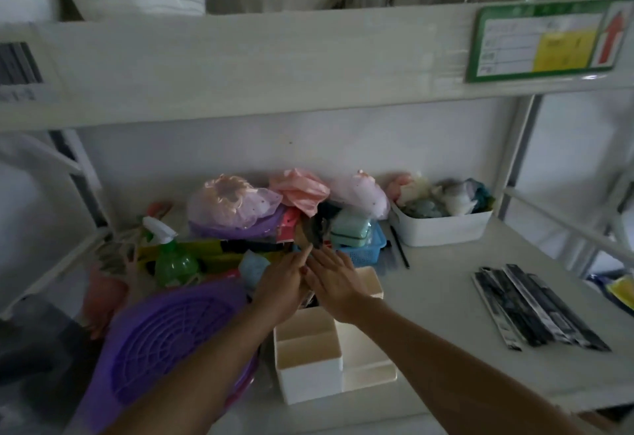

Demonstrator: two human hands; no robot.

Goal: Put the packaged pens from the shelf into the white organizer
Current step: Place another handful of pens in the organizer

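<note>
Both hands sit together over the far part of the white organizer (308, 355), in the middle of the shelf (446, 297). The left hand (283, 285) is loosely curled with one finger pointing away. The right hand (334, 282) lies flat with its fingers spread. Something dark shows just under the hands, inside the box. It may be a pen pack going in, but the picture is blurry there, so I cannot tell if either hand holds anything.

More packaged pens (535, 307) lie in a row on the right side of the shelf, well apart from the organizer. They are not in the box yet, so I think the job is only partly done.

The left side is very crowded. A purple basket (164, 342) leans right beside the organizer, and a green spray bottle (171, 256) stands just behind it. A bumping elbow could knock these over. The long, slippery packs could also tip out of a small slot.
</note>
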